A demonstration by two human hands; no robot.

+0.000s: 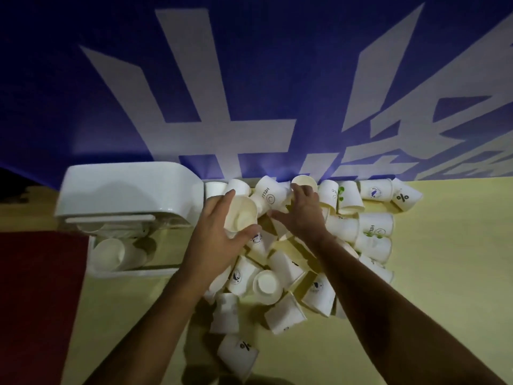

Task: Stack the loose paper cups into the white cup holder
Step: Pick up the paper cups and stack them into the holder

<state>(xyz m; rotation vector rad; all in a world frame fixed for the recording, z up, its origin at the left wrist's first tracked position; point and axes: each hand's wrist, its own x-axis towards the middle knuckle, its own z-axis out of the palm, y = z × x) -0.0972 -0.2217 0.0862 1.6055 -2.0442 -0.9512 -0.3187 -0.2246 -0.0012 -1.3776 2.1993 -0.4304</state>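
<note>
Left hand (219,232) clasps a cup (241,215); right hand (302,211) touches a second cup (304,182) — grip unclear. Nest them squarely, mouths aligned, before loading the holder (125,190).

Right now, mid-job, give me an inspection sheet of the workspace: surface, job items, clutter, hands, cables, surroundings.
Surface: pale yellow tabletop, with a red area along its left side.
Job's things: white cup holder at the left, with a few stored cups lying in its lower part. The loose paper cups are heaped to its right, most tipped over.
Clutter: nothing seen beyond the cups.
Hands: the left hand grips a single cup, mouth towards the camera. The right hand reaches over the heap, fingers at an upright cup; I cannot tell if it holds it.
Cables: nothing seen.
Surroundings: blue banner with large white characters behind the table.
</note>
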